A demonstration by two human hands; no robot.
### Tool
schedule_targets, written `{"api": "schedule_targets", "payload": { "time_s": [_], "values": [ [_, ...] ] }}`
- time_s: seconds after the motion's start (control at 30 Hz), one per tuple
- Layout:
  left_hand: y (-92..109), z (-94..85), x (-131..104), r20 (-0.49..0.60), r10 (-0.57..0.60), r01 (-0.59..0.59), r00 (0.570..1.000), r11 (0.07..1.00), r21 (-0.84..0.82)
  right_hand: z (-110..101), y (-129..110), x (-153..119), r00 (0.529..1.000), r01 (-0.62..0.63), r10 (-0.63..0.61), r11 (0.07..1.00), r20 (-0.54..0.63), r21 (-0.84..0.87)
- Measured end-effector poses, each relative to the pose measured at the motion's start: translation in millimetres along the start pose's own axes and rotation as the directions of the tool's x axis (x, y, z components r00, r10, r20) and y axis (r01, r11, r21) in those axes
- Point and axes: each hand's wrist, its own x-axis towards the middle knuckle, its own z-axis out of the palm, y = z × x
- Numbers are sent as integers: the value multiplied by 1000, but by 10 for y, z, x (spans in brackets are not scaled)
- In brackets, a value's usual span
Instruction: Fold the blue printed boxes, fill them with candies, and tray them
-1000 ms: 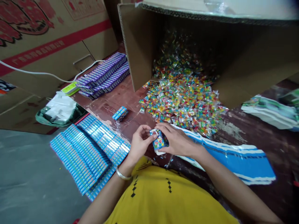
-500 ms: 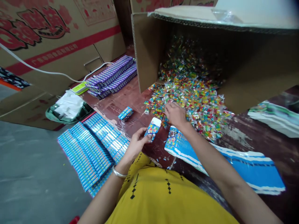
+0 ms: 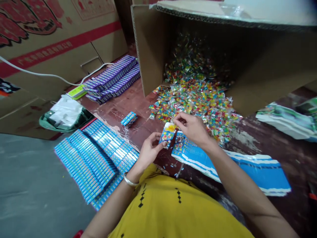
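My left hand (image 3: 149, 150) grips a small blue printed carton (image 3: 166, 138), its white top flap open. Pinched in the fingers of my right hand (image 3: 193, 129) is a small clear packet of yellow-orange candy (image 3: 170, 127), which sits at the carton's mouth. How far the packet goes inside cannot be made out. Behind my hands spreads a heap of clear candy packets (image 3: 195, 96), spilling out of a cardboard box (image 3: 150, 53) lying on its side. A fanned row of flat blue cartons (image 3: 257, 173) runs beneath my right forearm.
Rows of closed blue cartons (image 3: 84, 162) stand at the left, with a small group of blue cartons (image 3: 129, 119) nearer the middle. Purple boxes (image 3: 114, 77), a white cable (image 3: 56, 75) and a green tray (image 3: 44, 122) of white sheets lie beyond. Large cartons (image 3: 81, 26) rise behind.
My right hand has come back from the candy heap to the carton with a packet in its fingers. The left hand still holds the carton. The view has shifted slightly.
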Motion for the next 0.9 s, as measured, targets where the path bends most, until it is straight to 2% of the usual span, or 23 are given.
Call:
{"api": "schedule_targets", "payload": {
  "time_s": [0.13,0.2,0.27,0.33,0.43,0.5,0.67,0.8,0.9],
  "values": [
    [36,75,-20,3,26,-26,1000,999,-28,72,-18,-12,996,84,-84,996,-6,37],
    [68,110,-27,-32,63,-65,997,995,-69,98,-33,-44,993,114,-117,985,19,129],
    [111,139,-36,-103,109,-119,989,988,-97,130,-47,-111,997,39,-58,953,56,301],
    [153,162,-48,-152,141,-157,978,983,-95,180,-52,-210,995,-87,53,873,84,480],
    [188,187,-68,-114,163,-173,980,981,-83,286,-41,-368,983,-182,159,757,93,627],
    [183,197,-74,-67,163,-169,984,981,-95,350,-29,-443,978,-197,190,735,81,649],
    [140,186,-51,-8,122,-122,993,987,-103,410,-23,-476,983,-154,184,772,15,616],
    [142,165,-32,-81,131,-140,988,983,-122,419,-43,-443,976,-149,219,680,-6,718],
    [152,161,-48,-99,127,-141,987,979,-148,416,-45,-420,979,-159,204,645,33,747]
  ]
}}
